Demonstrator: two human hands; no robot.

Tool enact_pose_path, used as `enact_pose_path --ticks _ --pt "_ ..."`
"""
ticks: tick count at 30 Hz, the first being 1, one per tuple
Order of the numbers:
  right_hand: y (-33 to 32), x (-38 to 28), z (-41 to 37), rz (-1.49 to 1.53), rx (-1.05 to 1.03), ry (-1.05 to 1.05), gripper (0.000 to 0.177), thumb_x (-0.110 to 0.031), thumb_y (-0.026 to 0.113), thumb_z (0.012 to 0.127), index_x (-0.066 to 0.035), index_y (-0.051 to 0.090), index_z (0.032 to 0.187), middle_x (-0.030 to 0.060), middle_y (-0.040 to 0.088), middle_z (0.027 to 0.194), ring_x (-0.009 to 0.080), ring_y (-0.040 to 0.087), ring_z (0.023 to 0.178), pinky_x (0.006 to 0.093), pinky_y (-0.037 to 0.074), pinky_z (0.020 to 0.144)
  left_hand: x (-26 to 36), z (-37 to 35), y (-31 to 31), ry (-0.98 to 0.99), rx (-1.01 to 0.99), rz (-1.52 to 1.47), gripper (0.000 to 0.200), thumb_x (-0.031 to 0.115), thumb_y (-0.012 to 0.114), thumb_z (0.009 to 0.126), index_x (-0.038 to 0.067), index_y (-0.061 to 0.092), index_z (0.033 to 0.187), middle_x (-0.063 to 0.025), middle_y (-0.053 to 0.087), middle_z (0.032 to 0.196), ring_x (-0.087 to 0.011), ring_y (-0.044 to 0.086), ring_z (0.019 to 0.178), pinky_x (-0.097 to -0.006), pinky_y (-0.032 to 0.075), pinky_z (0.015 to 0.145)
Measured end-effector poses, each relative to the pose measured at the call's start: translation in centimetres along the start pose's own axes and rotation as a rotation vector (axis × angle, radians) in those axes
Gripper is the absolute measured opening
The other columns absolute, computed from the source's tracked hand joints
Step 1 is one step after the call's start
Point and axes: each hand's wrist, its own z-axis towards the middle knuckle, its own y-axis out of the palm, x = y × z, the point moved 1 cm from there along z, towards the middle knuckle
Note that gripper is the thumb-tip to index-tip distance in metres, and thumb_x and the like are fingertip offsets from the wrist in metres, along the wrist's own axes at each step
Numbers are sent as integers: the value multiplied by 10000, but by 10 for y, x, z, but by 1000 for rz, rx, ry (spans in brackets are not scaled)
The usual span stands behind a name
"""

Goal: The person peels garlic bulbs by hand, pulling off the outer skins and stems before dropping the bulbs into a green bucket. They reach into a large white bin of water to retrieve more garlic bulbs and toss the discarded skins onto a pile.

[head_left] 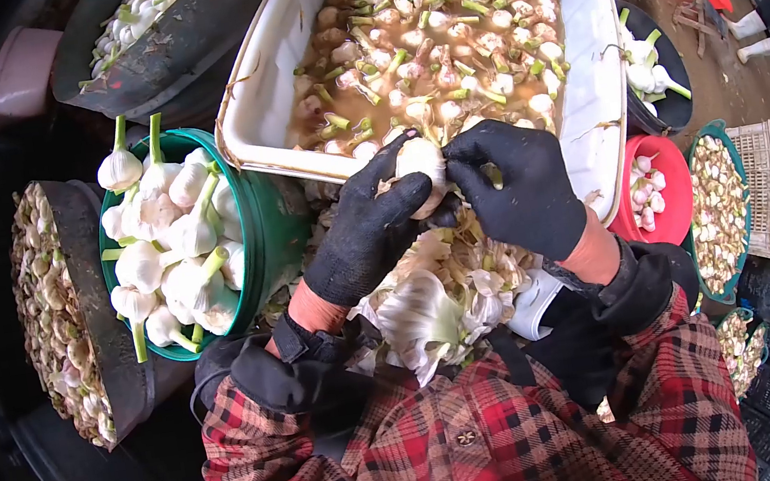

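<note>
My left hand (372, 218), in a black glove, is closed around a whitish garlic bulb (422, 174), with the thumb across its front. From the other side my right hand (525, 186), also gloved in black, has its bent fingers and thumb pinched against the bulb's right edge. The fingertips partly hide what they grip there. A bit of green shows between the right fingers. Under both hands lies a heap of loose papery garlic skins (426, 318) on my lap. Just beyond them stands a white tub (286, 163) of garlic bulbs in brownish water.
Left of my hands, a green bucket (253, 244) is heaped with cleaned, stemmed garlic. Dark containers (103, 300) of garlic stand farther left. On the right are a red bowl (678, 224) with several bulbs, a green basin (744, 200) and a pale crate (762, 178).
</note>
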Motion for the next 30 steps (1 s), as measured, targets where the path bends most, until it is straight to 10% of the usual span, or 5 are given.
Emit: enact_pose_path --ticks 5,15,16,23,30 --pt "1 5 -5 -161 -6 -125 85 -28 621 752 -42 567 816 128 582 733 335 595 635 412 477 568 26 2 5 -212 -56 580 481 187 640 888 -18 481 1293 -75 640 926 -135 643 742 -260 544 537" --pt "7 17 -10 -61 -99 -28 88 6 619 754 -8 572 827 154 598 745 327 616 661 365 474 573 0 0 -5 309 -132 1038 684 162 772 618 -43 523 1221 -180 653 1012 -234 650 918 -358 508 844" --pt "7 19 -11 -27 -115 -6 78 -27 628 772 -15 568 820 142 613 767 299 623 656 369 479 579 5 -2 -3 337 -183 1167 630 98 696 702 -21 495 1287 -92 644 1053 -115 597 915 -293 498 829" --pt "-1 17 1 415 -92 197 113 -50 677 797 -13 624 889 117 644 765 165 626 658 312 496 609 2 8 -10 183 -22 909 773 188 744 708 -38 408 1366 -171 642 1038 -173 637 867 -323 507 804" --pt "4 9 -8 -9 -75 50 97 -44 645 803 -22 595 883 152 621 822 318 634 716 366 501 629 -4 5 0 76 148 968 439 177 716 827 -55 579 1175 -84 677 966 -128 625 912 -289 506 837"
